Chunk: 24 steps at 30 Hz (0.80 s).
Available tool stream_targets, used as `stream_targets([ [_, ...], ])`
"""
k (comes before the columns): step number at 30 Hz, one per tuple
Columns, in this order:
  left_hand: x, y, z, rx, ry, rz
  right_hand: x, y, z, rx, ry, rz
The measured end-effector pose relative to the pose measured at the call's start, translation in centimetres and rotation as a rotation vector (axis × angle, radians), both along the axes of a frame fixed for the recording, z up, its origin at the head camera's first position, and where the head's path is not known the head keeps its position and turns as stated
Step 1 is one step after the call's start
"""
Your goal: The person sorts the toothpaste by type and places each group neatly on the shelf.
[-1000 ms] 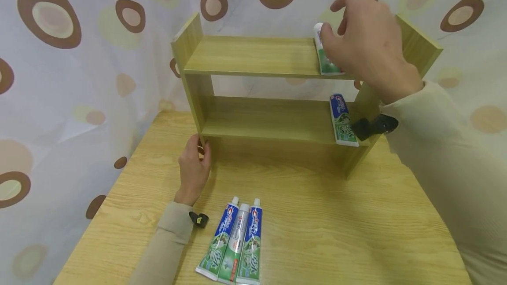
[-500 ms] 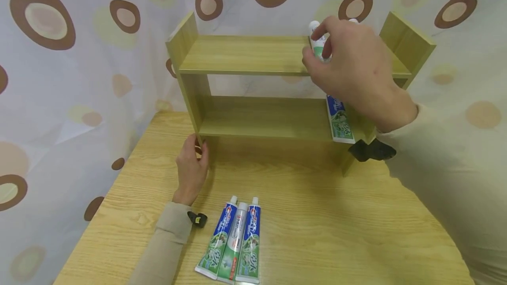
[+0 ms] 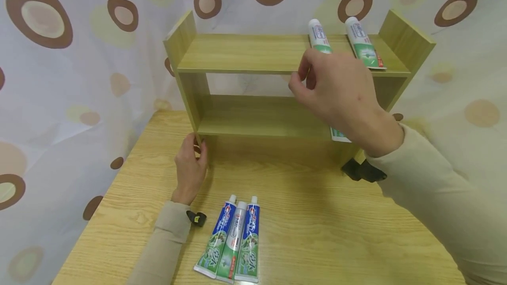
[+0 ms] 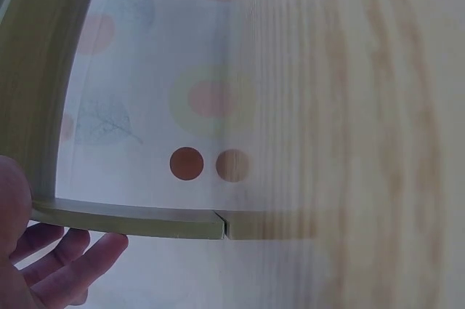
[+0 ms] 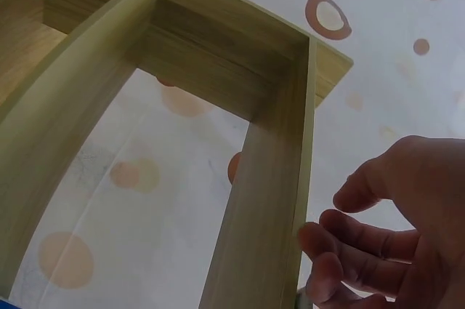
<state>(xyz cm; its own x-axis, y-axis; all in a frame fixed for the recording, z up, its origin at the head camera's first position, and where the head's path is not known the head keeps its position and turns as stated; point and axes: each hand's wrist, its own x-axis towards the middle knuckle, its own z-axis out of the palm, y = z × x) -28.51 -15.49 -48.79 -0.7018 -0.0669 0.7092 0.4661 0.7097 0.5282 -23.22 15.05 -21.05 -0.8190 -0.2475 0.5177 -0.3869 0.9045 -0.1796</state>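
Observation:
A two-tier wooden shelf (image 3: 245,54) stands on the table. My left hand (image 3: 191,166) grips the lower end of its left side panel, with the thumb on one face and the fingers (image 4: 83,269) on the other in the left wrist view. My right hand (image 3: 340,93) hovers in front of the upper tier, fingers loosely bent and holding nothing. Behind it, a white-green toothpaste tube (image 3: 319,38) lies on the upper tier, partly hidden. A second white-green toothpaste tube (image 3: 363,45) lies to its right. A blue-green toothpaste tube (image 3: 339,135) on the lower tier is mostly hidden by my right hand.
Several toothpaste tubes lie side by side on the wooden table (image 3: 336,232) near its front: a blue-green tube (image 3: 218,241), a silver-green tube (image 3: 233,245) and another blue-green tube (image 3: 249,245). A patterned curtain (image 3: 79,69) hangs behind the shelf.
My right hand has moved down and left, away from the upper tier's tubes, which now show more fully. My left hand keeps its grip on the shelf.

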Motion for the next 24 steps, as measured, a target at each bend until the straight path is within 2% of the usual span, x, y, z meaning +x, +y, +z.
stream_targets([
  [7,-0.2,-0.1,0.0,-0.005,0.029,0.003,0.4,-0.5,-0.6,0.026,-0.033,0.028],
  [12,-0.1,0.0,0.0,-0.008,0.016,0.011,0.7,-0.7,-1.3,0.029,-0.091,0.032],
  [24,0.3,-0.2,0.1,-0.003,0.014,0.002,0.8,-1.6,-4.1,-0.004,-0.190,0.082],
])
